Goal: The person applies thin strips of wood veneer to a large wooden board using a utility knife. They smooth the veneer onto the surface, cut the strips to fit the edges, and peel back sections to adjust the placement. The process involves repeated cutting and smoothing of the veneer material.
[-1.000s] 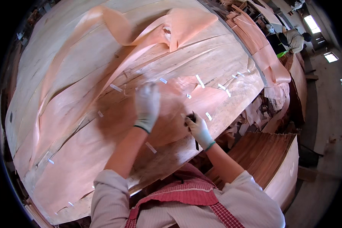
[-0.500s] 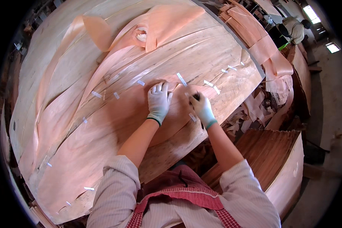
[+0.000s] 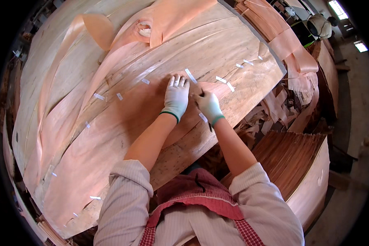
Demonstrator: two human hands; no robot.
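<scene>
Left grip (image 3: 176,97) has pinkish veneer (image 3: 141,102) directly beneath.

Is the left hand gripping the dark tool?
No, the left hand rests palm-down with fingers extended on the thin wood sheet, while the dark tool is in the right hand.

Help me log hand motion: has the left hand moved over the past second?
Yes. The left hand has moved rightward, now much closer to the long white strip than it was one second ago.
</scene>
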